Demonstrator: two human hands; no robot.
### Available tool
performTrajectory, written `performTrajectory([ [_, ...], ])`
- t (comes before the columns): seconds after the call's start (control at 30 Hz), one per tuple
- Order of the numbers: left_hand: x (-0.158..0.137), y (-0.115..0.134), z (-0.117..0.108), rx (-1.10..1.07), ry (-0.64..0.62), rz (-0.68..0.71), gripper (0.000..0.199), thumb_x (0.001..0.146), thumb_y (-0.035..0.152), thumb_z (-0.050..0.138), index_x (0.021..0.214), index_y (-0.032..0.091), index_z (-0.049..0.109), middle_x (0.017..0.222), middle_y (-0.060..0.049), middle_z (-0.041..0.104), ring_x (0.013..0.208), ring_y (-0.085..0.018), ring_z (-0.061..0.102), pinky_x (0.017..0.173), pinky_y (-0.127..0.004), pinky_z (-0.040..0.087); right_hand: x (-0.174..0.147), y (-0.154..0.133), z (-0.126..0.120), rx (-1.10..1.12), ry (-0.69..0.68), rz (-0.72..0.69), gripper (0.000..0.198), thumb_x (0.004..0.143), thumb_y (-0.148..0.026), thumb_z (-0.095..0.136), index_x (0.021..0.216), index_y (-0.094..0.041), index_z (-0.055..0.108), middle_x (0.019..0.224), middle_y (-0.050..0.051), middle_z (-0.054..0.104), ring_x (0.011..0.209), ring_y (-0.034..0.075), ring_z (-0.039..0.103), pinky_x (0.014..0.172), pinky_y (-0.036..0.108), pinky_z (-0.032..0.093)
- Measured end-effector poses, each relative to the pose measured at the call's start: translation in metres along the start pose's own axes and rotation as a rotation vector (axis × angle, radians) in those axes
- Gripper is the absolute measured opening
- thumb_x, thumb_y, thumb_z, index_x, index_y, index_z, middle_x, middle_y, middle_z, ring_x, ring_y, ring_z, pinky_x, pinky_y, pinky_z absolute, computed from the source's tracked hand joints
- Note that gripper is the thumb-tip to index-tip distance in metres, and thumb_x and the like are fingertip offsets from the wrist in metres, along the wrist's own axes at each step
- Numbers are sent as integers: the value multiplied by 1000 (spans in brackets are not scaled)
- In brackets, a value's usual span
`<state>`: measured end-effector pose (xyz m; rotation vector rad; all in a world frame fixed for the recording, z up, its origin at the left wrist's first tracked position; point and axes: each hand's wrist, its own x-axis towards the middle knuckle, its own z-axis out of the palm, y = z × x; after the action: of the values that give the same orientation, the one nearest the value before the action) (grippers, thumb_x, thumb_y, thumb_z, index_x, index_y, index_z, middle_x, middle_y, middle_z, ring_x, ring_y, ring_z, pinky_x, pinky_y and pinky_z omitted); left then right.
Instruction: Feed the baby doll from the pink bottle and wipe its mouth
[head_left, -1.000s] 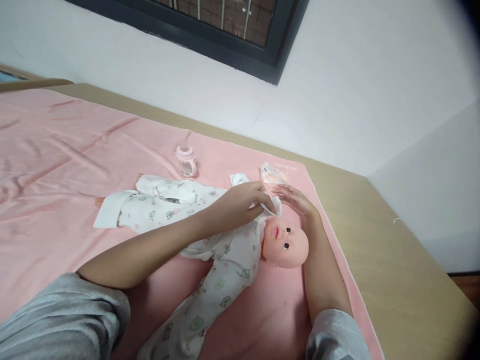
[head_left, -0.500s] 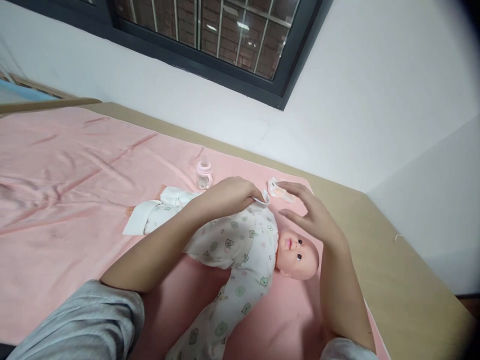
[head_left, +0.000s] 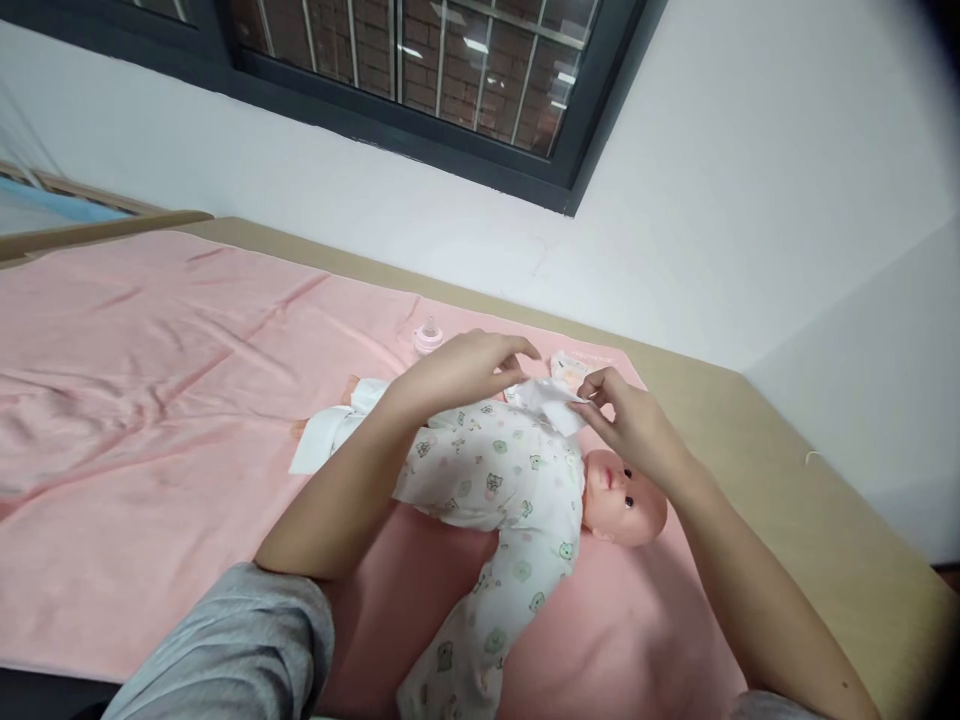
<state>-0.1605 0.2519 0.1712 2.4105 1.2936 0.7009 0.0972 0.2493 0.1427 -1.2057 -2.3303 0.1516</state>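
A baby doll (head_left: pixel 622 498) lies on its back in a white printed garment (head_left: pixel 495 470), head to the right, one long sleeve spread toward me. Over its far shoulder is a thin, plain white cloth (head_left: pixel 559 405); I cannot tell whether it belongs to the garment. My right hand (head_left: pixel 630 415) pinches the cloth's right edge between thumb and fingers. At the cloth's left side hovers my left hand (head_left: pixel 472 370), its index finger and thumb apart, the other fingers partly hidden. Just behind the cloth lies a small white packet (head_left: pixel 570 368) with orange marks.
Behind my left hand stands a pink baby bottle (head_left: pixel 428 338), partly covered. A wrinkled pink sheet (head_left: pixel 187 400) covers much of the wooden surface (head_left: pixel 757 470). The white wall (head_left: pixel 480 245) and dark window frame (head_left: pixel 559 190) rise at the back.
My right hand has closed from an open pose onto the white cloth, which now spreads out between my hands. My left hand's index finger and thumb have parted. The view has shifted slightly.
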Motion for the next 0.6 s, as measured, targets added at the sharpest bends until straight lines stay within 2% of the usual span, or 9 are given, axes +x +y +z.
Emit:
performTrajectory([
  [0.07,0,-14,-8,-26,76,-80,40,90,39,51,126,24,60,112,-2,70,103,-21,64,84,-29,49,1,12,-6,-37,-8,58,5,88,-23,49,93,-24,50,89,1,66,77,16,64,69,29,46],
  [0.13,1,-34,-16,-35,175,-158,40,89,44,52,122,24,63,110,-3,70,101,-21,65,86,-30,49,2,30,-10,-75,-15,125,11,84,-18,48,92,-24,50,91,1,68,72,16,62,68,29,45],
  [0.23,3,-65,-25,-16,301,-306,38,87,45,54,115,23,66,106,-4,71,96,-22,66,85,-32,49,3,62,-13,-71,-53,295,7,80,-22,51,83,-24,45,88,2,70,64,16,60,59,28,43],
  [0.3,3,-81,-28,3,333,-404,37,87,45,53,113,23,67,105,-4,71,97,-24,66,86,-33,49,3,81,-14,-51,-112,433,16,77,-26,54,73,-23,40,74,2,69,58,16,59,52,26,38],
  [0.4,1,-95,-32,68,269,-555,43,87,45,53,121,23,63,116,-7,69,108,-28,62,93,-37,47,1,104,-13,99,-176,611,27,73,-32,62,66,-23,38,57,1,62,53,15,57,47,24,35],
  [0.5,1,-99,-34,116,144,-677,59,85,50,56,136,22,52,128,-9,63,117,-30,58,98,-40,44,-2,120,-9,359,-90,726,29,67,-33,71,70,-22,45,64,2,65,57,15,61,51,25,45],
  [0.6,1,-99,-34,116,91,-701,64,86,52,54,141,23,45,135,-10,58,122,-30,55,100,-38,43,-3,132,0,436,-16,774,21,67,-26,71,77,-20,55,68,3,67,61,15,63,59,28,53],
])
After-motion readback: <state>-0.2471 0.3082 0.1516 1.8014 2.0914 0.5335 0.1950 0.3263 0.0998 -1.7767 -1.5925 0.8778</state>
